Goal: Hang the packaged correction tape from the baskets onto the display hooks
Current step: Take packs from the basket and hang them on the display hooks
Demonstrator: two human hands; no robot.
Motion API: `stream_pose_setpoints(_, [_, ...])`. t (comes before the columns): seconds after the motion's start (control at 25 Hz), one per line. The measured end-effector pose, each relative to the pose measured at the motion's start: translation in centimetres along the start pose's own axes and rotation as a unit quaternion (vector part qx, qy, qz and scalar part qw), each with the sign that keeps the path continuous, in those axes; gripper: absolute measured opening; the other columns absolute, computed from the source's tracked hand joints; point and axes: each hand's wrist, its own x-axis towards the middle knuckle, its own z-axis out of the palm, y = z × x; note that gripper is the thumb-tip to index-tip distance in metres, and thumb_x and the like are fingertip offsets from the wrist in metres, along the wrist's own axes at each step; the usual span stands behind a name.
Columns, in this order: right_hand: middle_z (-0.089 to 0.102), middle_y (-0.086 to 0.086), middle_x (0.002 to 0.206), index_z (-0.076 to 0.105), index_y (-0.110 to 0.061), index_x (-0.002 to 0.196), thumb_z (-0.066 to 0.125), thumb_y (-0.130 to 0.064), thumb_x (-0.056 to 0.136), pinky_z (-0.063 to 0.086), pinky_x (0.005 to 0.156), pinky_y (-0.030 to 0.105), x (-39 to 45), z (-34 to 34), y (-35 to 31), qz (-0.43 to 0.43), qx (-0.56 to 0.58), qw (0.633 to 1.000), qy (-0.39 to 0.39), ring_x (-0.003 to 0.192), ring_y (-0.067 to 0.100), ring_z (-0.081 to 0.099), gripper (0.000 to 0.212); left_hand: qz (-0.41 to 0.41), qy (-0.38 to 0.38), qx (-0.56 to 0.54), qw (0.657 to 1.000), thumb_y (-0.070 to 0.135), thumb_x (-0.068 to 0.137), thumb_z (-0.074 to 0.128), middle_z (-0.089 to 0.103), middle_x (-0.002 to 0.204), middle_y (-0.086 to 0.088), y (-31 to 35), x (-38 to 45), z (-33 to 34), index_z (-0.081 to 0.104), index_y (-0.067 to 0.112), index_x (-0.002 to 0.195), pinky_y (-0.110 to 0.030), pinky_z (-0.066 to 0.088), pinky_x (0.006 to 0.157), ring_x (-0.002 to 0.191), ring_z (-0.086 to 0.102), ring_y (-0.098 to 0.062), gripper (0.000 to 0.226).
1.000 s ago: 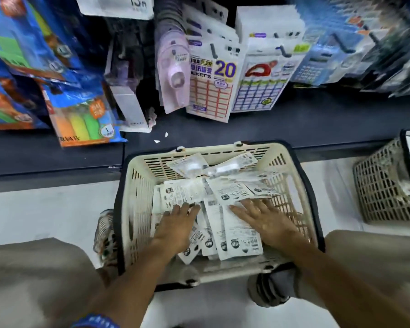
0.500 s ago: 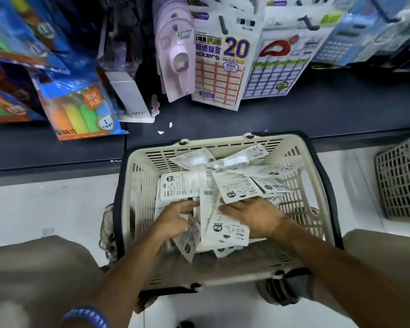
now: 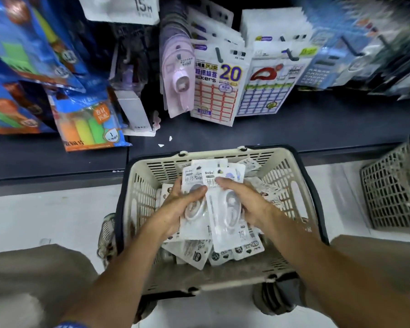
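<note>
"15m" on a white card [image 3: 121, 8] hanging at top; "PLUS", "20" and "ickers" on a red-grid label pack [image 3: 214, 91]; "BoBo" on the correction tape packs [image 3: 213, 183] held over the basket; "1" on a highlighter pack [image 3: 90, 121]

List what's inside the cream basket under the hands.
The cream basket holds loose white correction tape packs; left hand and right hand grip a raised bunch. Whatever lies beneath is covered.
</note>
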Motion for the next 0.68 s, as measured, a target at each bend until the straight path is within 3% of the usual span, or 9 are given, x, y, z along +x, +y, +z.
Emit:
stream_pose_setpoints(0.08, [0.077,0.004,0.106,0.052,-0.023,0.138,0.09,-0.04,0.068,0.061,0.066,0.039,0.1,2.3,1.5,-0.002,0.084,0.991,0.102,0.085,0.025,0.077,0.082,-0.013,0.061,0.029,0.998,0.04,0.079,0.083,0.078,0.114,-0.005,-0.1,0.0,0.6,0.053,0.024,0.134,-0.05,0.057,0.094,0.105,0.075,-0.027,0.065])
stream_pose_setpoints(0.16, [0.078,0.0,0.092,0.058,-0.03,0.117,0.082,-0.048,0.077,0.055,0.051,0.03,-0.1,3.8,1.6,0.004,0.109,0.982,0.155,0.072,0.021,0.076,0.05,-0.031,0.033,0.079,0.996,0.05,0.08,0.081,0.078,0.114,-0.005,0.2,-0.3,0.7,0.057,0.024,0.129,-0.052,0.055,0.098,0.106,0.074,-0.028,0.061])
stream_pose_setpoints(0.24, [0.079,0.003,0.091,0.065,-0.028,0.112,0.077,-0.053,0.081,0.055,0.055,0.03,-0.3,4.1,0.6,0.012,0.09,0.985,0.145,0.075,0.023,0.077,0.041,-0.041,-0.021,0.074,0.996,0.058,0.07,0.085,0.08,0.11,0.002,0.7,-0.7,0.9,0.06,0.03,0.129,-0.042,0.058,0.088,0.1,0.077,-0.02,0.069])
stream_pose_setpoints(0.36, [0.076,0.012,0.11,0.067,-0.013,0.125,0.078,-0.044,0.082,0.06,0.069,0.036,-2.1,2.8,-1.7,0.006,0.059,0.998,-0.014,0.095,0.03,0.074,0.055,0.001,0.068,0.034,0.997,0.065,0.061,0.082,0.08,0.085,0.016,1.4,-1.4,1.4,0.066,0.034,0.114,-0.024,0.059,0.057,0.074,0.077,-0.005,0.064])
stream_pose_setpoints(0.4, [0.075,0.012,0.114,0.066,-0.013,0.127,0.082,-0.035,0.08,0.061,0.073,0.038,-3.0,2.1,-2.0,-0.001,0.03,0.997,-0.071,0.1,0.029,0.074,0.055,0.006,0.072,0.005,0.997,0.064,0.062,0.082,0.081,0.086,0.014,1.3,-1.6,1.4,0.065,0.035,0.114,-0.024,0.059,0.054,0.075,0.078,-0.007,0.062])
stream_pose_setpoints(0.48, [0.075,0.006,0.116,0.063,-0.022,0.127,0.088,-0.021,0.074,0.062,0.078,0.042,-4.9,1.0,-1.9,-0.006,-0.062,0.992,-0.114,0.105,0.025,0.073,0.058,-0.006,0.028,-0.036,0.999,0.059,0.061,0.087,0.081,0.103,0.003,1.2,-2.4,1.2,0.064,0.032,0.124,-0.035,0.064,0.07,0.093,0.079,-0.018,0.072])
stream_pose_setpoints(0.56, [0.076,0.007,0.113,0.064,-0.018,0.121,0.089,-0.02,0.071,0.061,0.077,0.043,-6.8,-0.1,-1.9,-0.039,-0.087,0.993,-0.066,0.1,0.025,0.074,0.056,-0.01,-0.011,-0.054,0.998,0.053,0.058,0.092,0.078,0.116,-0.003,1.7,-3.8,1.5,0.06,0.028,0.134,-0.047,0.06,0.091,0.108,0.075,-0.025,0.087])
stream_pose_setpoints(0.68, [0.075,0.013,0.115,0.067,-0.01,0.117,0.086,-0.027,0.074,0.058,0.088,0.047,-10.1,-1.5,-3.5,-0.122,-0.095,0.986,-0.064,0.103,0.031,0.072,0.05,0.02,-0.015,-0.08,0.997,0.045,0.051,0.091,0.078,0.114,-0.009,3.6,-5.5,2.5,0.054,0.018,0.137,-0.048,0.058,0.088,0.106,0.074,-0.029,0.097])
